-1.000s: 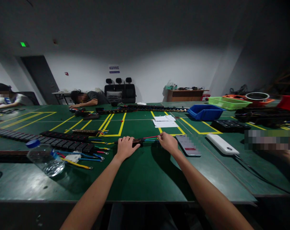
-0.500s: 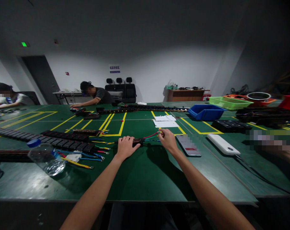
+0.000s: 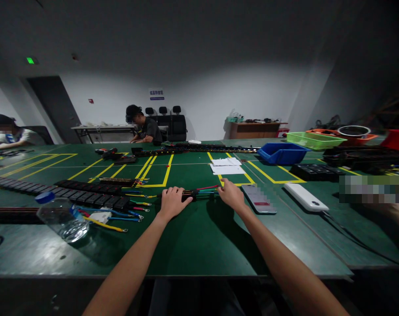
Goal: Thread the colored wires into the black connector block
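Observation:
My left hand (image 3: 174,202) lies over a black cable chain (image 3: 189,196) on the green table, fingers on its far side and thumb along the near side. Out of its right end come several coloured wires, among them a red wire (image 3: 206,188) and green and blue ones. At their tips my right hand (image 3: 231,194) is closed, the red wire running into its fingertips; the exact grip is partly hidden. To the left lie more black cable chains (image 3: 97,196) with wires ending in ring terminals, such as a yellow wire (image 3: 109,224).
A water bottle (image 3: 62,217) leans at the left. Right of my hands are a phone (image 3: 258,199), a white power bank (image 3: 305,197) with a cable, and a blue bin (image 3: 282,153). White paper (image 3: 227,166) lies ahead. A co-worker's hand shows at far right; other people sit across.
The red wire, arched upward before, now lies lower and straighter. My right hand has shifted slightly, while my left hand stays put. The person across has sat up and drawn an arm back.

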`<state>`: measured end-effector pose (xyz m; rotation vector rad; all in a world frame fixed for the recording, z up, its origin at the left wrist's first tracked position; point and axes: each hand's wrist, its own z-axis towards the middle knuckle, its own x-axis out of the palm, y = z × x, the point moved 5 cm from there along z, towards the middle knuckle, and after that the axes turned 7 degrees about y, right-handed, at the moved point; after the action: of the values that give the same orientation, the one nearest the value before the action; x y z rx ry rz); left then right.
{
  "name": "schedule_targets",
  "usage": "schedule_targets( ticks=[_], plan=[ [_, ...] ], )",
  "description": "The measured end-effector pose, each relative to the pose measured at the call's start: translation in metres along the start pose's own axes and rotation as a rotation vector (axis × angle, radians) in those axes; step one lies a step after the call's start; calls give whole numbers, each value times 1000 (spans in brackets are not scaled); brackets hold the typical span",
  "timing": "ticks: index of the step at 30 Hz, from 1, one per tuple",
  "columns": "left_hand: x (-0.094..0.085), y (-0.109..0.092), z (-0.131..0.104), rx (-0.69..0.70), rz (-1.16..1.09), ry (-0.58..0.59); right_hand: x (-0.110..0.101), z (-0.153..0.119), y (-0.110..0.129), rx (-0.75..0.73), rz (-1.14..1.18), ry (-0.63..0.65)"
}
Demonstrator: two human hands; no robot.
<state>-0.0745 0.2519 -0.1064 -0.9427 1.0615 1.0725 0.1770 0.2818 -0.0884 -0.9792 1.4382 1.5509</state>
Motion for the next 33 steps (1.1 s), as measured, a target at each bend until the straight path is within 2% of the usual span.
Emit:
schedule_targets(
  ticks=[3,6,14,18,21,26,30,33],
  plan=[
    [1,0,0,-2,-8,10,-5,-1,-2,-12,-18,-68],
    [0,0,-1,-4,-8,13,-4,1,-3,-46,-57,-69],
    [-1,-1,-1,-7,-11,33,15,4,0,-109,-102,75],
    [-2,-1,-1,-4,16,3,16,4,2,-107,-91,89],
    [-2,-1,-2,-4,29,-12,11,4,2,-94,-47,31],
    [-1,-1,-1,2,19,-11,3,6,1,-147,95,-173],
    [-1,0,-1,2,8,-7,-1,3,8,-345,280,-301],
    [-2,-1,-2,0,5,-5,-4,-2,16,-491,361,-320]
  ],
)
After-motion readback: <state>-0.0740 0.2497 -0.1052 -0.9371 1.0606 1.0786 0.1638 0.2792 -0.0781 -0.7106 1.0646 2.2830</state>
